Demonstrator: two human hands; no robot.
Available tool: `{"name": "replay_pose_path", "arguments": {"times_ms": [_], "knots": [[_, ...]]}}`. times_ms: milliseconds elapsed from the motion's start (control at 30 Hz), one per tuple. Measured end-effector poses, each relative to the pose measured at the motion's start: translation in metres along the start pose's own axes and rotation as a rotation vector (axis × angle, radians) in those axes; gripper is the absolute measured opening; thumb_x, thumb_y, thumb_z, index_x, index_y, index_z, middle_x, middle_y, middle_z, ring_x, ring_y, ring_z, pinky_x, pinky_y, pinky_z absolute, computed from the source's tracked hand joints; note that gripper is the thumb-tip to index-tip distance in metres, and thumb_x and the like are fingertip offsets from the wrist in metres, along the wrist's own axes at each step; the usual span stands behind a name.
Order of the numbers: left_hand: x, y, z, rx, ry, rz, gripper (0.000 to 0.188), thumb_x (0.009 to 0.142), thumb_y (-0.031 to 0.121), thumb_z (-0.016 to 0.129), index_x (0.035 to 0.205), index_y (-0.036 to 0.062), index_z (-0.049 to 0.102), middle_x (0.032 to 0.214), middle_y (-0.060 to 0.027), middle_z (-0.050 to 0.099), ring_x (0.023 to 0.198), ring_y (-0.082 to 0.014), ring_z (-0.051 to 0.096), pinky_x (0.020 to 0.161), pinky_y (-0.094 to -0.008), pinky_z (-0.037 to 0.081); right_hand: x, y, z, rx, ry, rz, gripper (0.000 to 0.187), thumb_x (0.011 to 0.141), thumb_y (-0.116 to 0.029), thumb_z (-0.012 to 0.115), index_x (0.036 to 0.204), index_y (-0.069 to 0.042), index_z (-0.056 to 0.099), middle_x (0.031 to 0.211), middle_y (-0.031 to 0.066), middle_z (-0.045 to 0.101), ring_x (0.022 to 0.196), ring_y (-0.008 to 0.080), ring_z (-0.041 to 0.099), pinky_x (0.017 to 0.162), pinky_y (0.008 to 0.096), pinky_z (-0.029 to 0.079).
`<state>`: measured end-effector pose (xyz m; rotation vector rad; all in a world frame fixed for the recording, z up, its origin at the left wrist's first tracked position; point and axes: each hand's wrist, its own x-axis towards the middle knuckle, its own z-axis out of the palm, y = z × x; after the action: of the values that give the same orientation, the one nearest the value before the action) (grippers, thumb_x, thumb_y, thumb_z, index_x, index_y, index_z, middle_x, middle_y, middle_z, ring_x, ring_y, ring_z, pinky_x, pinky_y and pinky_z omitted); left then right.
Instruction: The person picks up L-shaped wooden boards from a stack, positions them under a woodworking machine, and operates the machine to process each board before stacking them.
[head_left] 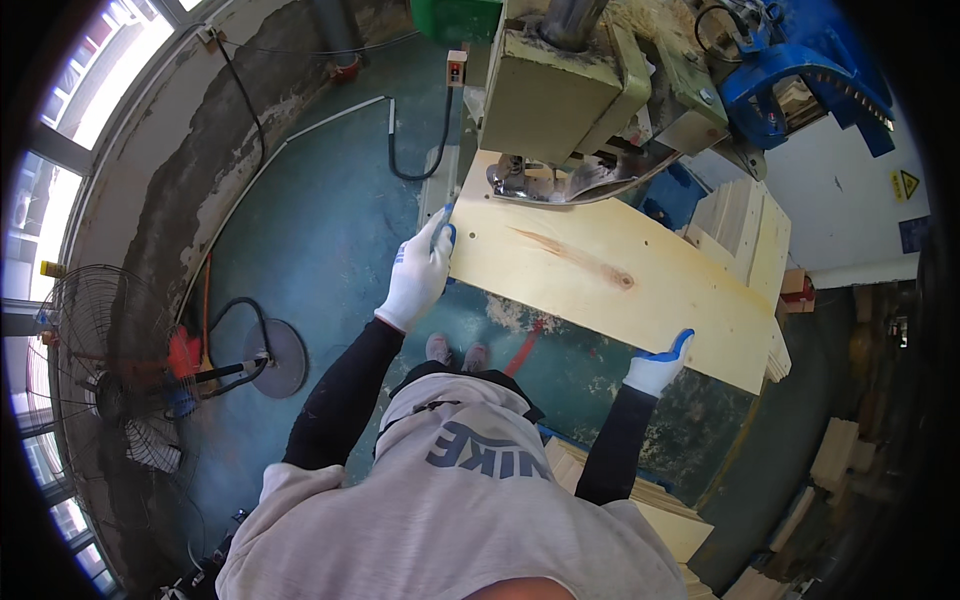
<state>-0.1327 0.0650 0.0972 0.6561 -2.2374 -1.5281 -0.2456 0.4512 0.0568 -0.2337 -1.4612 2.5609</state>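
A long pale wooden board [590, 250] with a dark knot and a few small holes lies across in front of me, its far left part under the head of a green machine [560, 95]. My left hand [420, 272], in a white glove with blue fingertips, grips the board's left end. At the near edge, towards the right end, my right hand [658, 370] holds the board in a matching glove. Its thumb rests on top, and the fingers below are hidden. A metal guard [610, 190] on the machine sits just over the board's far edge.
Stacked boards [740, 225] stand behind the board's right half. More boards [660, 515] are piled beside my right elbow. A wire-caged fan [105, 390] and its round base [275, 360] stand at left. A blue machine part [800, 80] juts out at upper right.
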Motion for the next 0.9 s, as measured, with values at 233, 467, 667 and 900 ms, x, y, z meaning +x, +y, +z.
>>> {"name": "replay_pose_path", "arguments": {"times_ms": [233, 467, 667, 900], "knots": [[0.009, -0.003, 0.017, -0.017, -0.042, -0.155, 0.04, 0.105, 0.022, 0.051, 0.138, -0.0004, 0.057, 0.112, -0.0241, 0.071, 0.102, -0.0282, 0.07, 0.092, -0.0335, 0.051, 0.009, -0.015, -0.01, 0.075, 0.031, 0.066, 0.054, 0.109, -0.039, 0.046, 0.147, -0.001, 0.046, 0.148, 0.0125, 0.053, 0.132, 0.0252, 0.054, 0.113, 0.0408, 0.044], [0.014, -0.005, 0.019, -0.108, -0.032, -0.165, 0.039, 0.106, 0.022, 0.049, 0.136, -0.0012, 0.059, 0.109, -0.0168, 0.073, 0.099, -0.0191, 0.066, 0.091, -0.031, 0.05, 0.014, -0.026, -0.015, 0.275, -0.016, 0.073, 0.052, 0.109, -0.037, 0.046, 0.147, -0.002, 0.045, 0.148, 0.0133, 0.052, 0.134, 0.0271, 0.052, 0.114, 0.0438, 0.042], [0.018, -0.015, 0.027, -0.104, 0.026, -0.124, 0.038, 0.107, 0.022, 0.048, 0.133, -0.002, 0.061, 0.107, -0.0154, 0.074, 0.097, -0.0179, 0.066, 0.089, -0.0324, 0.051, 0.034, -0.018, -0.036, 0.056, -0.068, 0.058, 0.054, 0.111, -0.038, 0.041, 0.148, 0.001, 0.044, 0.149, 0.0145, 0.051, 0.135, 0.0266, 0.051, 0.115, 0.0422, 0.04], [0.013, -0.025, 0.03, -0.026, 0.089, -0.046, 0.037, 0.106, 0.024, 0.049, 0.13, -0.0024, 0.062, 0.105, -0.0202, 0.073, 0.097, -0.0213, 0.068, 0.089, -0.0342, 0.051, 0.03, -0.018, -0.037, 0.097, -0.037, 0.1, 0.054, 0.111, -0.037, 0.04, 0.146, 0.005, 0.045, 0.149, 0.0147, 0.051, 0.134, 0.0251, 0.052, 0.115, 0.0397, 0.041]]}}
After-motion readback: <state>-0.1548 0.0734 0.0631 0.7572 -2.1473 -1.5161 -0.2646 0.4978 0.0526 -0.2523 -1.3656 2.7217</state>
